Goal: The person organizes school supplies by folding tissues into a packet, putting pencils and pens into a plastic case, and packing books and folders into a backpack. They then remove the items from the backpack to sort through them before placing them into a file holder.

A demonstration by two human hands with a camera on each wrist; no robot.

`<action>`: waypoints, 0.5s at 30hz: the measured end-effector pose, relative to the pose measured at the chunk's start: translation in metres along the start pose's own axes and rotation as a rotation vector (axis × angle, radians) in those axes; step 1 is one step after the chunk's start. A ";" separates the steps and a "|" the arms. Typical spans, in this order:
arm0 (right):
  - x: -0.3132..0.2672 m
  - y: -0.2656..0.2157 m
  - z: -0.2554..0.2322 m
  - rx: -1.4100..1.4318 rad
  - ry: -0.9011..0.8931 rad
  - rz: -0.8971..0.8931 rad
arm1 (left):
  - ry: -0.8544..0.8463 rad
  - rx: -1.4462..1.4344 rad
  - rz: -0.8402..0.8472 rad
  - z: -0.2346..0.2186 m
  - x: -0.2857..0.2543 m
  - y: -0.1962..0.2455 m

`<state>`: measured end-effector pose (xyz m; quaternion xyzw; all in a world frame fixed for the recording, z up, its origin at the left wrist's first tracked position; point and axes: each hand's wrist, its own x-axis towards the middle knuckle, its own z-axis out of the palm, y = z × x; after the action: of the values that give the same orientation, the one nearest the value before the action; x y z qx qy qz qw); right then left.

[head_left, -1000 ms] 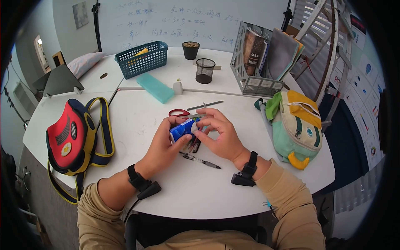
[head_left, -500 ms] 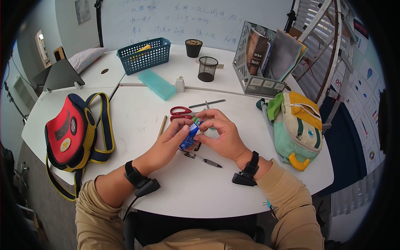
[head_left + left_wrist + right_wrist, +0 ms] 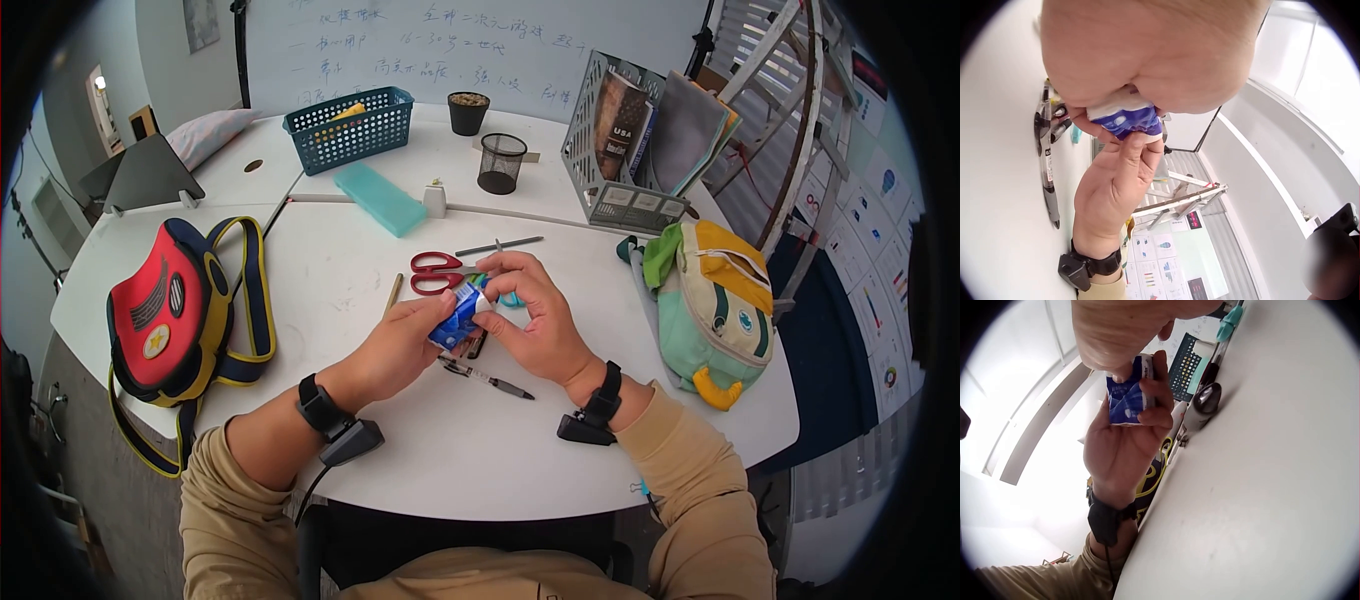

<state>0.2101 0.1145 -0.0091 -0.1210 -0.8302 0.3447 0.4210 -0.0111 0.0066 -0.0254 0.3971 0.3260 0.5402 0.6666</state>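
Above the middle of the desk my left hand (image 3: 395, 342) grips a small blue-and-white tissue pack (image 3: 458, 322), its thumb along the top. My right hand (image 3: 540, 328) pinches the white end of the pack between thumb and fingers. The pack's plastic looks wrinkled in the left wrist view, where the right thumb presses its blue side. Just beyond the hands lie red-handled scissors (image 3: 432, 273), their blades partly hidden by the right hand. A clear-barrelled black pen (image 3: 488, 378) lies on the desk nearer to me.
A pencil (image 3: 395, 292) and a grey stick (image 3: 500, 246) lie near the scissors. The red backpack (image 3: 165, 320) is on the left, the green-and-cream backpack (image 3: 715, 310) on the right. Farther back stand a teal case (image 3: 380, 198), a basket (image 3: 350, 135), a mesh cup (image 3: 501, 165) and a file rack (image 3: 620, 205).
The tissue pack has turned in my hands and shifted slightly right. The left hand's grip has changed, with its fingers drawn back, uncovering the pencil and more of the scissors' handles.
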 end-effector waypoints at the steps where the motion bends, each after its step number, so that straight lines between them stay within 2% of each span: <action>1: 0.000 0.001 0.000 -0.015 -0.004 -0.014 | -0.005 -0.007 0.009 0.000 0.000 0.000; 6: 0.001 0.006 -0.003 -0.009 -0.020 -0.036 | 0.005 -0.020 0.019 0.002 -0.001 -0.001; 9: 0.001 0.013 -0.002 0.084 -0.033 -0.017 | 0.077 -0.005 0.005 0.008 -0.003 0.001; 15: 0.001 0.014 -0.003 0.143 -0.026 -0.019 | 0.045 0.008 0.021 0.004 -0.003 0.001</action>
<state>0.2108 0.1265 -0.0169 -0.0781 -0.8101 0.4006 0.4209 -0.0085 0.0025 -0.0229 0.3910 0.3389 0.5543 0.6519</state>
